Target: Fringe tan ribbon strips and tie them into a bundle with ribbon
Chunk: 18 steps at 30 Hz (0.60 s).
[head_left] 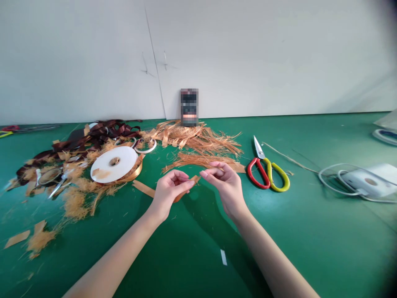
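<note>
So both bare hands sit close together mid-frame: the left hand (pixel 169 191) curls around a short strip of gold ribbon (pixel 194 180), while the right hand (pixel 223 190) pinches narrow just beside it, though I can't really tell if its fingers touch the strip. Plenty of frayed ribbon fibres (pixel 195 138) already lie in a far pile. There's 1 white ribbon spool (pixel 114 164) left of the hands with gold ribbon left on it, and red-and-yellow scissors (pixel 268 176) lie untouched to the right on the green mat (pixel 310 248).

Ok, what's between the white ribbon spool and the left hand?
Head view: a tan ribbon strip lies on the green mat between the spool and left hand.
</note>
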Motion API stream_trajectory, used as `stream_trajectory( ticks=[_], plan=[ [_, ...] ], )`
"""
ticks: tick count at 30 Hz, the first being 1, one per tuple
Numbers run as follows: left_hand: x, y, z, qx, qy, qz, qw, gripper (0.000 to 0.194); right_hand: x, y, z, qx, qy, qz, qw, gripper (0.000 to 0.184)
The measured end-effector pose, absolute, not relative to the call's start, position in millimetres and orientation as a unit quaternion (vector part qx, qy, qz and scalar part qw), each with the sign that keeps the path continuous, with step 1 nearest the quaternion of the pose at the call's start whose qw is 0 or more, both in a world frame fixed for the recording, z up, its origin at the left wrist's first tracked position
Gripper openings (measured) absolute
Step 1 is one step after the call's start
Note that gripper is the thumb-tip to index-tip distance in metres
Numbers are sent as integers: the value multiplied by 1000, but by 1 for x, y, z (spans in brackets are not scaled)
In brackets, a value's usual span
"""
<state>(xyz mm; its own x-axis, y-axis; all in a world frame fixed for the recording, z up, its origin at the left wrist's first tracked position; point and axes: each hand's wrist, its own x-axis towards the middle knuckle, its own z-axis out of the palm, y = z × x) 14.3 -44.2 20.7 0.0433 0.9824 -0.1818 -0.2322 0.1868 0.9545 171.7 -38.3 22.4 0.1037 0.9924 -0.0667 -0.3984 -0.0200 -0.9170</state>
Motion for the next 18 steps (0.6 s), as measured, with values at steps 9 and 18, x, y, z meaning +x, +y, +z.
stream_trajectory(
  ticks=[9, 18],
  plan=[
    [16, -43, 20, 392, 477, 504, 605, 25, 167, -37, 23, -412, -344, 611, 581, 47],
    [16, -46, 23, 396, 480, 496, 606, 24, 171, -37, 22, -446, -337, 576, 597, 42]
  ],
)
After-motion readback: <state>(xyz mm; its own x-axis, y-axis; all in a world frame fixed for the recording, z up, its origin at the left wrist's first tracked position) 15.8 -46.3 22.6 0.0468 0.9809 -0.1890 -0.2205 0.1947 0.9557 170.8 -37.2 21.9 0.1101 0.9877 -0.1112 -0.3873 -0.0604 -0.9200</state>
